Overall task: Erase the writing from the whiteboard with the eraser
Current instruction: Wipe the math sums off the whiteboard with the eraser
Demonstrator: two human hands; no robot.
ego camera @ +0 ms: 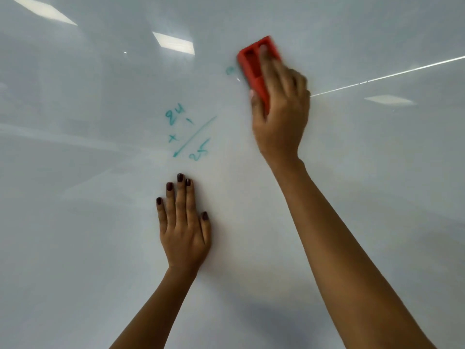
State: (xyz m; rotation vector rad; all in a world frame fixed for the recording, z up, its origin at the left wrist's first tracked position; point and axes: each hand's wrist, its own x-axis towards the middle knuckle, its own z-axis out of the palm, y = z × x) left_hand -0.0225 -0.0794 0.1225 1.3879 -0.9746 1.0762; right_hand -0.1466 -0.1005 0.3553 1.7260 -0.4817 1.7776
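Whiteboard [75, 248] fills the whole view; glossy white, with reflections of ceiling light panels [173, 42] at upper left and upper centre.

Left of centre: teal marker writing [188, 134] on the board. Reads roughly as "24", a short dash, an "x", a long slanted stroke, and "25", all tilted relative to the camera. Strokes are thin and slightly faded.

Directly below the writing: left hand [185, 233], palm flat against the board, fingers extended and close together, thumb out to the side. Holding nothing. Dark polish on the nails. Fingertips sit just below the "25", not touching it. Forearm runs down to the bottom edge of the view.

Above and right of the writing: a small teal mark [229, 70], isolated, just beside the left edge of the eraser.

Right of centre, upper area: red eraser [254, 64], rectangular, with two recessed pockets on its back. It is pressed against the board. Right hand [280, 117] closed around it, fingers laid over the back, thumb at the lower left edge. Hand and eraser are motion-blurred.

Far right: a thin bright reflected line [390, 75] runs diagonally across the board toward the right hand.
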